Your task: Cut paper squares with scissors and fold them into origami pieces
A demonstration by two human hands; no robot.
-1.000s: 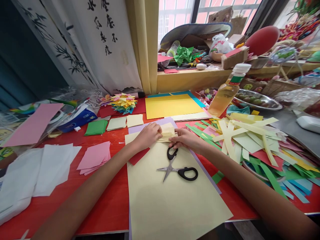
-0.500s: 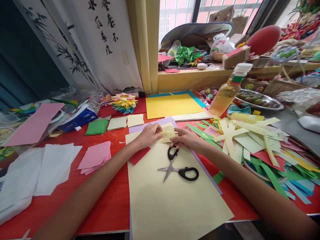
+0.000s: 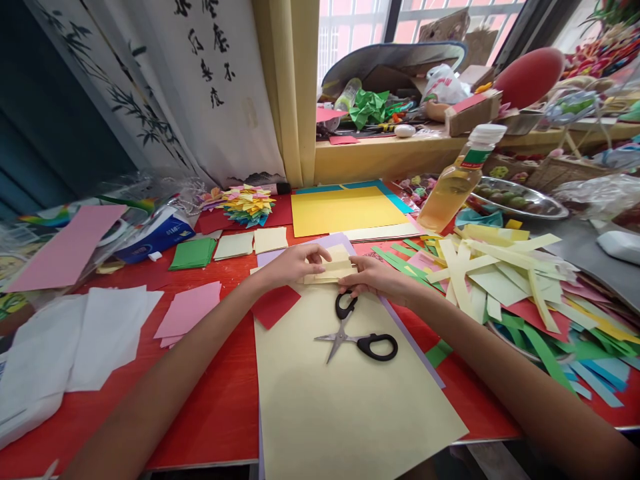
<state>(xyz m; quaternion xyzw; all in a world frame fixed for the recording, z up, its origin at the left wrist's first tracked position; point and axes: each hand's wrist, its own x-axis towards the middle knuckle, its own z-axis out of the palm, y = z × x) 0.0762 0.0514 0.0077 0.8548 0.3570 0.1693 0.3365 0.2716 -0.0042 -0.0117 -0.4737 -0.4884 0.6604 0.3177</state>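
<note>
Between my hands is a pale yellow piece of paper (image 3: 336, 272) with folds across it, low over the large cream sheet (image 3: 320, 400). My left hand (image 3: 295, 263) has its thumb at the paper's left end, with the index finger curled above. At the right end, my right hand (image 3: 375, 275) pinches the paper between thumb and fingers. Black-handled scissors (image 3: 340, 335) lie with blades apart on the cream sheet, one handle loop just below my right fingers. A red paper square (image 3: 274, 307) lies under my left wrist.
Left of the sheet are pink squares (image 3: 190, 310), green squares (image 3: 193, 254) and white tissues (image 3: 107, 340). A multicoloured folded-paper ball (image 3: 249, 205) sits behind. On the right, paper offcuts (image 3: 510, 273) pile up near a tilted-looking bottle (image 3: 453, 187). Yellow sheets (image 3: 350, 210) lie at the back.
My left hand has shifted slightly left and its fingers have opened out somewhat. More of the folded paper and red square shows. My right hand stays nearly in place.
</note>
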